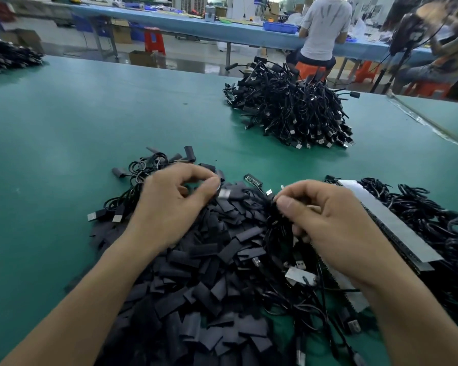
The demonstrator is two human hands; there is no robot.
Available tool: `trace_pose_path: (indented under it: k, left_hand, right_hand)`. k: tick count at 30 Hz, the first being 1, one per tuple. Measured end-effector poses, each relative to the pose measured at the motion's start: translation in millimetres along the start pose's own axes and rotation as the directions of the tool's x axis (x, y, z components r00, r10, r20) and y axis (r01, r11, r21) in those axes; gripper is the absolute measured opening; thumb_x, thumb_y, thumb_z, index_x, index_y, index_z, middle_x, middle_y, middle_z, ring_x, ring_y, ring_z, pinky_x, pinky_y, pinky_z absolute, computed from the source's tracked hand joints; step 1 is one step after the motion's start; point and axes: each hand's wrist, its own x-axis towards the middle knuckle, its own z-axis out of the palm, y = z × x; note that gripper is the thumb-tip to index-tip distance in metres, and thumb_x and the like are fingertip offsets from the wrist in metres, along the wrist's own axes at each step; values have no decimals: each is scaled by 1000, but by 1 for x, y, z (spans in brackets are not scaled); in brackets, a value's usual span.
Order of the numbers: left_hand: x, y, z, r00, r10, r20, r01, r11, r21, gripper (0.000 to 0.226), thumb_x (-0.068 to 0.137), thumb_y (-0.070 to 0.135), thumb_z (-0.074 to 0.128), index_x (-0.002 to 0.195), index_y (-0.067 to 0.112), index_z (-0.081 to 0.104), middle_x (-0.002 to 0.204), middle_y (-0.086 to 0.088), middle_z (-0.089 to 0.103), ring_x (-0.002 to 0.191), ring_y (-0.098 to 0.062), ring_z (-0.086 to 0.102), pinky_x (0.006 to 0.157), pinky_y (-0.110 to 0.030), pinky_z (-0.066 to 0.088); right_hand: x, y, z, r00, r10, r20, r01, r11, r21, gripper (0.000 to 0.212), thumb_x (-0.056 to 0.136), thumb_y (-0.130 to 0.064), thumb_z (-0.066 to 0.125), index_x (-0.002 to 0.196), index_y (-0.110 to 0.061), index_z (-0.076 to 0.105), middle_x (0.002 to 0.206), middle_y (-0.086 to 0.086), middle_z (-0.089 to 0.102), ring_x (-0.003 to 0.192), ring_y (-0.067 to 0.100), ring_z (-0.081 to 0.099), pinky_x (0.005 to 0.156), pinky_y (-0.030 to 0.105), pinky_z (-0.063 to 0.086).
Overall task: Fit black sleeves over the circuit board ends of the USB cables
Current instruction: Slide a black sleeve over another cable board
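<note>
A heap of flat black sleeves [204,262] covers the green table [64,154] in front of me. My left hand [169,204] hovers over the heap with curled fingers, thumb and forefinger pinching a small blurred piece with a silver end [224,192]. My right hand [325,220] grips a bundle of black USB cables [278,231] beside the heap. A bare circuit board end [253,180] lies just beyond the sleeves. Loose cables with silver plugs [300,265] lie under my right wrist.
A tall pile of finished cables [291,107] stands at the far middle right. More coiled cables [434,220] and a grey strip [389,220] lie to the right. Another dark pile [8,58] sits far left. People sit at a blue bench [222,30] behind.
</note>
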Motion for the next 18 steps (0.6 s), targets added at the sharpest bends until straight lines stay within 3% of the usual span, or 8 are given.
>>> trace_pose_path:
  k: [2,5,9,14,16,18]
  left_hand:
    - [-4,14,4,968,-6,252,76,960,-269,32,92,54,56,94,27,73,91,3,76,83,-20,71,67,-37,54]
    - [-12,23,14,897,52,439,149,899,-412,30,92,45,58,101,20,73,95,-3,77,87,-18,73,73,-24,56]
    - [-17,23,26,911,-6,412,229,839,-494,33,80,44,74,98,16,70,96,-12,76,83,-22,74,69,-21,56]
    - [-17,20,31,935,-129,331,329,663,-672,49,70,32,80,102,11,50,81,-7,74,76,-25,74,62,-26,57]
    - [-16,19,31,944,-148,294,318,641,-698,51,68,29,82,108,15,54,75,-4,72,69,-21,72,59,-26,56]
    - [-13,18,29,958,-146,245,281,641,-714,36,70,27,80,102,19,67,73,-2,71,63,-16,68,56,-24,55]
  right_hand:
    - [2,2,2,998,15,-63,-10,997,78,10,91,-25,64,84,-29,69,66,-14,66,56,3,57,57,21,46]
    - [3,4,5,994,47,-101,-31,988,149,13,94,-20,63,82,-22,68,64,-8,63,56,7,55,58,29,46]
    - [3,4,7,996,38,-82,-26,989,149,14,95,-20,63,83,-26,68,76,14,67,63,17,61,62,38,51]
    - [2,3,12,998,44,34,-52,960,275,19,96,-13,60,81,-21,67,64,2,64,53,20,66,48,24,50]
    - [2,4,14,999,-8,37,-2,966,259,14,96,-13,61,87,-19,70,62,4,64,51,17,64,49,23,51]
    - [1,2,13,998,-55,42,41,959,282,11,91,-13,68,100,-19,71,69,4,69,58,13,66,56,21,52]
